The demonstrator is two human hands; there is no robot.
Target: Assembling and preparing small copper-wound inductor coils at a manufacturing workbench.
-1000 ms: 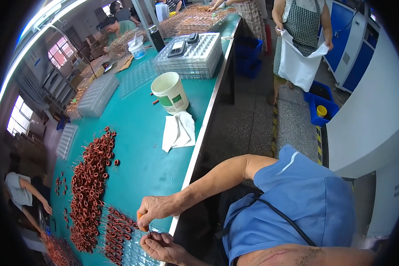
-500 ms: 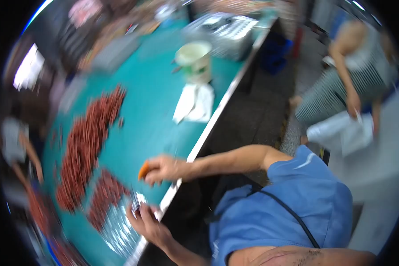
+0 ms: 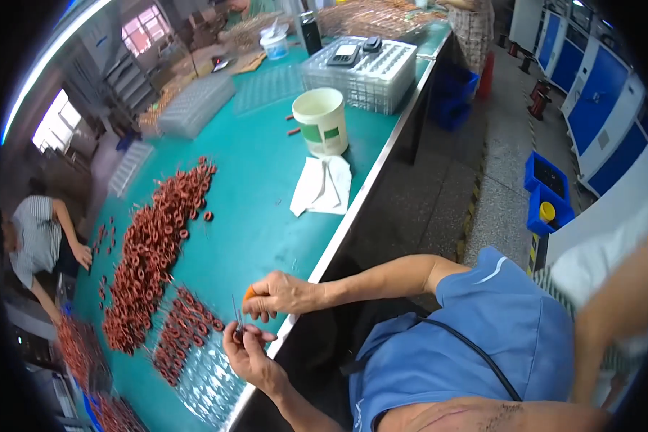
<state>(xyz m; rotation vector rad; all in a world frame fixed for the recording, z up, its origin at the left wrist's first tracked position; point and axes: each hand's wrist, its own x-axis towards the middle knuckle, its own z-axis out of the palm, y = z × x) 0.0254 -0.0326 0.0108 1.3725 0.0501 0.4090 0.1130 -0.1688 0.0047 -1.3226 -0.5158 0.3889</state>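
Hands are seen together over the near edge of the teal bench (image 3: 259, 209). A small dark ring with thin wire leads (image 3: 236, 325) is pinched in the left hand (image 3: 248, 353). The right hand (image 3: 281, 294) is closed on a small orange object (image 3: 249, 291). Heaped copper-coloured rings (image 3: 151, 252) lie just beyond.

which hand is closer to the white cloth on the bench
Right. The right hand lies below the white cloth; the left hand is farther down, at the bench's near edge.
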